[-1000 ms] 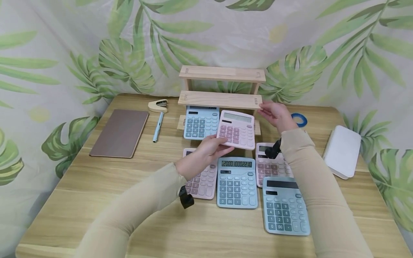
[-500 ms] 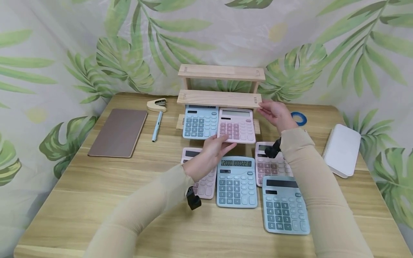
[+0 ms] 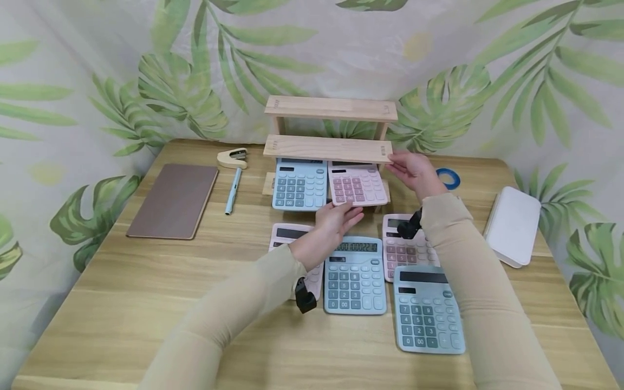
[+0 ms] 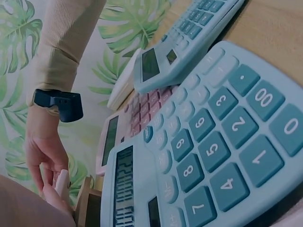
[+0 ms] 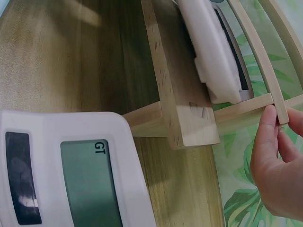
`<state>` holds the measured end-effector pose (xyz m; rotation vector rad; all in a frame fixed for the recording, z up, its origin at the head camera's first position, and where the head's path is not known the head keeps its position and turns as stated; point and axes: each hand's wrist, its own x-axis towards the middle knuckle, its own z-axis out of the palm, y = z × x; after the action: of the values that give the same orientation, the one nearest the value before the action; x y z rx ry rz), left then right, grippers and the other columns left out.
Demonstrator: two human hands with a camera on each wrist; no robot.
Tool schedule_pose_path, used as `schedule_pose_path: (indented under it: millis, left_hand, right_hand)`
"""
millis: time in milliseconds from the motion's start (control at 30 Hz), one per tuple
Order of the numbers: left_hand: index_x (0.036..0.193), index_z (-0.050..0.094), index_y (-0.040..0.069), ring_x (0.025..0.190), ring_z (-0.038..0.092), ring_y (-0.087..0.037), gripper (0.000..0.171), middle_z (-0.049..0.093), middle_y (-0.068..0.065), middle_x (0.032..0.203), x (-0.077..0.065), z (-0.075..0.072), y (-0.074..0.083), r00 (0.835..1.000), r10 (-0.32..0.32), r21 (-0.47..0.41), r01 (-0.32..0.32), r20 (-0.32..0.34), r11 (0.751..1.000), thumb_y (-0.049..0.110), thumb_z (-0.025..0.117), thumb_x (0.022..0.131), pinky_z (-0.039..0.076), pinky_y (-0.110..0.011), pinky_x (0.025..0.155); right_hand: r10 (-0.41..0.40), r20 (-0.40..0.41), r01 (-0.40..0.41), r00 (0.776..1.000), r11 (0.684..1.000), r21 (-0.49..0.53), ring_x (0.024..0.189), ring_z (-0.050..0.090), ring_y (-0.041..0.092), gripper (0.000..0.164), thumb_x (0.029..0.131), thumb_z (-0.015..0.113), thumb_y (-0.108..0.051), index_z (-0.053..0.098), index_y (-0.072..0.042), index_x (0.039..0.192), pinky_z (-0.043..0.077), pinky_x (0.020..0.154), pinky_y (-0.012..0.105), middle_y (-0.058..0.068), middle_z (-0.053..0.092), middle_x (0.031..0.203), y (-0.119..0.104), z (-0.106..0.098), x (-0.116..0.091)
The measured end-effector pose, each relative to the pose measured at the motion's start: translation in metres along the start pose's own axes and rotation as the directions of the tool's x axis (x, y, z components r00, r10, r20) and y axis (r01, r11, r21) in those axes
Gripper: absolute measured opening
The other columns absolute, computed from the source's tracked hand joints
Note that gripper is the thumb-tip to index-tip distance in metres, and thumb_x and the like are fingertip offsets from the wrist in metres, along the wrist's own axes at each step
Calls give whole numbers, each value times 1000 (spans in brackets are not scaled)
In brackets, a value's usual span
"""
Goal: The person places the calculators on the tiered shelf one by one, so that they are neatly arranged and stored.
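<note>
Beige sleeves (image 3: 268, 295), each with a black wrist camera (image 3: 305, 298) at the cuff, stretch over a wood-grain counter (image 3: 122, 303). Nearest the viewer, a first blue calculator (image 3: 428, 319) lies flat, nearer than the right fingers and beside the right forearm. Just on the near side of the left fingers sits a second blue calculator (image 3: 355, 287), digits on its display, its top partly hidden by the left hand (image 3: 329, 227). Under the left wrist is a pink calculator (image 3: 288, 233); below the right fingers, another pink calculator (image 3: 402, 253) lies partly covered by the first blue one and the forearm.

Left fingers pinch the lower edge of a raised pink calculator (image 3: 358, 184), thumb on top, its far end under a board of a wooden rack (image 3: 326, 148). Right fingers of the right hand (image 3: 413, 170) close in a pinch on that board's end. Propped at the rack, beyond and left of the left fingers, stands a third blue calculator (image 3: 299, 187).

Well left of the left fingers lies a brown notebook (image 3: 173, 200), with a light-blue pen (image 3: 233, 190) between. A white case (image 3: 514, 225) sits well right of the right fingers; blue tape (image 3: 456, 179) lies near them. Farther left is a cream stapler (image 3: 232, 157); behind hangs leaf-print fabric (image 3: 341, 54).
</note>
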<state>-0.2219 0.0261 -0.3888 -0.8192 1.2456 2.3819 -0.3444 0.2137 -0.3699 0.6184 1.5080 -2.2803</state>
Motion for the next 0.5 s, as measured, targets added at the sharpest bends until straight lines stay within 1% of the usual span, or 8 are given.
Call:
schedule_pose_path:
  millis: [167,267,333,400,500]
  left_hand:
    - [131,45,7,109,62,-25,38,63,-15,116,2,-2,1,1000,3,8,-3,-4,1000,5,50,93,60,-23,76]
    - [137,38,6,107,63,-24,45,59,-17,121,2,-3,2,1000,-7,-16,6,-29,1000,4,47,94,59,-23,78]
    - [139,35,5,107,63,-24,47,56,-18,125,2,-3,3,999,-17,-34,16,-43,999,3,46,94,59,-23,79]
    - [139,34,3,109,61,-26,47,53,-20,128,2,-3,2,999,-26,-52,23,-46,998,2,46,94,59,-24,78]
    - [136,37,1,113,59,-28,44,50,-21,131,4,-3,1,999,-37,-62,35,-39,997,3,47,94,60,-25,78]
  right_hand:
    - [-2,7,2,1000,1000,0,73,66,12,49,86,57,2,47,-6,133,47,101,22,3,70,73,1,2,1]
    - [-4,3,4,1000,1000,-3,75,66,11,50,86,57,2,46,-6,134,44,104,23,2,70,74,1,3,0]
    - [-1,4,1,1000,1000,-4,75,66,11,51,86,58,2,45,-6,135,44,104,23,2,70,74,1,3,0]
    - [-1,3,1,1000,1000,-6,75,66,11,49,86,57,2,47,-7,133,47,101,22,2,70,74,1,3,-1]
    - [-2,-1,2,1000,1000,0,75,66,11,41,86,57,2,54,-8,126,52,94,20,2,69,74,1,2,-2]
